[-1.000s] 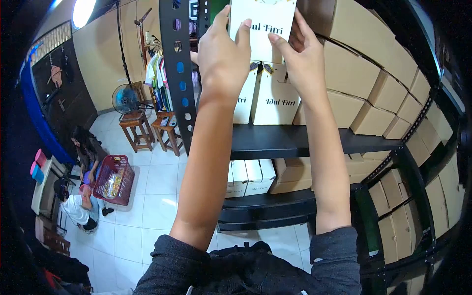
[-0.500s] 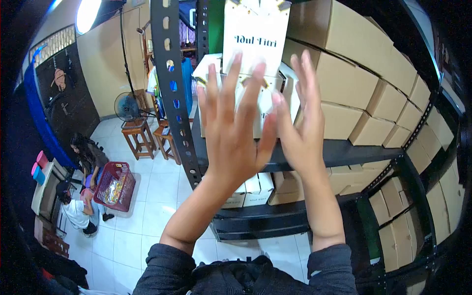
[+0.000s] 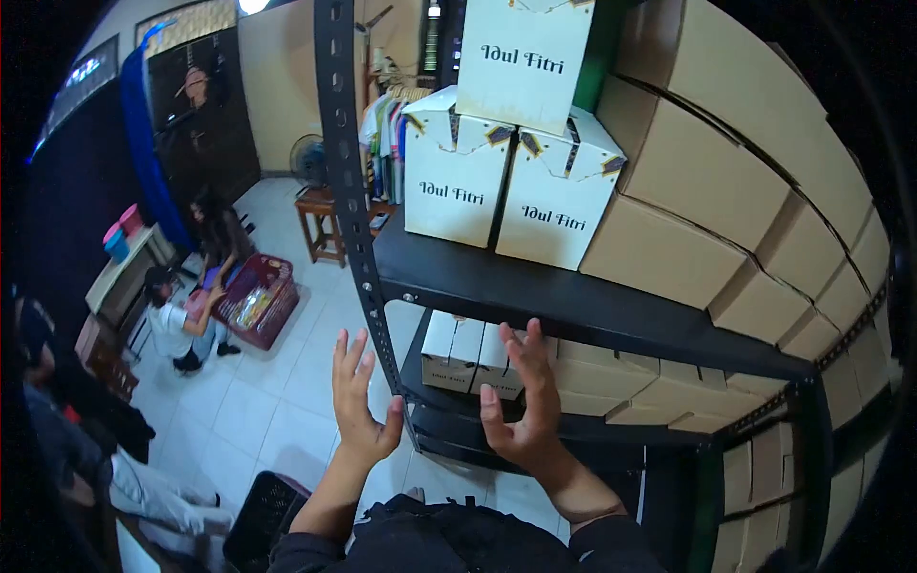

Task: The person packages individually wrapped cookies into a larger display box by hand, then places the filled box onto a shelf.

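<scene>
My left hand is raised with its fingers apart, just left of the black shelf rack and holding nothing. Palm turned inward, my right hand hovers before the lower shelf, fingers spread and empty. Above both hands, a white box printed "Idul Fitri" sits upright across a left white box and a right white box with the same print. Those two stand side by side on the black shelf. My right fingers partly cover white boxes on the level below.
Brown cartons are stacked right of the white boxes. A perforated rack post rises at the shelf's left end. Two people crouch by a maroon basket at left. A black crate stands on the floor, near another person's legs.
Both hands have dropped away from the stacked white boxes and moved farther apart. The camera view has shifted, uncovering the three boxes and bringing the black crate and another person into sight.
</scene>
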`<act>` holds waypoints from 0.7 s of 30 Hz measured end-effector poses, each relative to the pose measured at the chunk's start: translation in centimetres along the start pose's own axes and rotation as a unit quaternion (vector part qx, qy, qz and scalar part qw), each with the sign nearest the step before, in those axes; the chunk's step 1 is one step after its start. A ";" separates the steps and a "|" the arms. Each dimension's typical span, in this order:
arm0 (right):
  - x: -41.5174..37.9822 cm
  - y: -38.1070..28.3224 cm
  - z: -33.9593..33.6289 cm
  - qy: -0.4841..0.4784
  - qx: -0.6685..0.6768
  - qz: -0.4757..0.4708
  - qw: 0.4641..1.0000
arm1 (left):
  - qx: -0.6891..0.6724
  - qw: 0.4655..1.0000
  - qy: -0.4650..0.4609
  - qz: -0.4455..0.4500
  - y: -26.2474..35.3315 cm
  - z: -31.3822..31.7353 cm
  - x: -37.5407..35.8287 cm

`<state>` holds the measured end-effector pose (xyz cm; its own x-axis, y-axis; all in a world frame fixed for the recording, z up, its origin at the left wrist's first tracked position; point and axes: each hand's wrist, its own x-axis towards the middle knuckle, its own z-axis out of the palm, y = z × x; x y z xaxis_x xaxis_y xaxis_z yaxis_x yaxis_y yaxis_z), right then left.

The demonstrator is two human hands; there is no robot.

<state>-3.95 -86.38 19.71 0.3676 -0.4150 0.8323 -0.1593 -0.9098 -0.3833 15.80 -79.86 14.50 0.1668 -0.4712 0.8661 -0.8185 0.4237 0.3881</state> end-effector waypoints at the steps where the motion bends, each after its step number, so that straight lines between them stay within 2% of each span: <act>1: -0.4 0.4 0.1 -0.007 0.003 -0.008 1.000 | 0.013 1.000 0.003 -0.027 0.6 -0.2 -0.6; 3: -1.4 1.1 0.1 -0.031 0.040 0.006 0.999 | 0.045 0.994 0.016 -0.094 2.0 -0.3 -2.1; 4: -2.0 1.4 0.0 -0.045 0.060 0.027 0.997 | 0.056 0.993 0.027 -0.098 2.7 -0.2 -2.9; 6: -3.5 1.8 0.2 -0.063 0.086 0.022 0.994 | 0.029 0.979 0.037 -0.200 4.3 -0.1 -5.1; 9: -5.3 1.9 0.8 -0.095 0.138 -0.008 0.986 | 0.061 0.962 0.059 -0.258 7.1 -0.4 -8.4; 12: -7.3 0.8 2.6 -0.137 0.211 -0.016 0.968 | 0.149 0.937 0.082 -0.306 10.1 -2.4 -11.2; 14: -8.4 -1.9 4.1 -0.147 0.264 -0.040 0.953 | 0.214 0.907 0.113 -0.345 12.0 -5.3 -13.6; 17: -10.9 -7.7 5.5 -0.223 0.388 -0.065 0.892 | 0.309 0.853 0.218 -0.359 17.3 -10.9 -18.0; 21: -14.9 -15.2 5.7 -0.323 0.479 -0.086 0.812 | 0.430 0.739 0.325 -0.404 27.2 -16.6 -24.8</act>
<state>-1.74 -66.36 10.87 0.7621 0.0903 0.6411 0.6169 -0.4016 -0.6769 -1.45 -43.82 8.83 0.7920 0.2889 0.5378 -0.3069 -0.5731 0.7598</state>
